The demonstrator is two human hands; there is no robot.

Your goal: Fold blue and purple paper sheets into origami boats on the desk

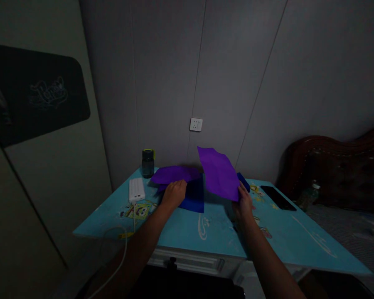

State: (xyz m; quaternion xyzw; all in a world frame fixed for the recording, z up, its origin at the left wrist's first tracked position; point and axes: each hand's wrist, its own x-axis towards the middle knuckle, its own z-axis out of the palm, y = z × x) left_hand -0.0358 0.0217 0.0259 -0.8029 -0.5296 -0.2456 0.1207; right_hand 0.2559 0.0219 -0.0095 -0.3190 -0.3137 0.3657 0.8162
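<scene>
A purple paper sheet [218, 172] stands lifted off the light blue table [212, 228], and my right hand [243, 203] is closed on its lower corner. My left hand [173, 193] lies with fingers curled on a pile of purple and dark blue sheets [187, 187] that rests on the table. Another purple sheet [173, 174] lies on top of that pile, just beyond my left hand.
A white power bank [136, 189] with a cable lies at the table's left, a dark jar with a yellow-green lid [148, 162] behind it. A black phone [278, 197] lies at the right. A wall socket [196, 124] is behind; a bed headboard [336, 166] stands right.
</scene>
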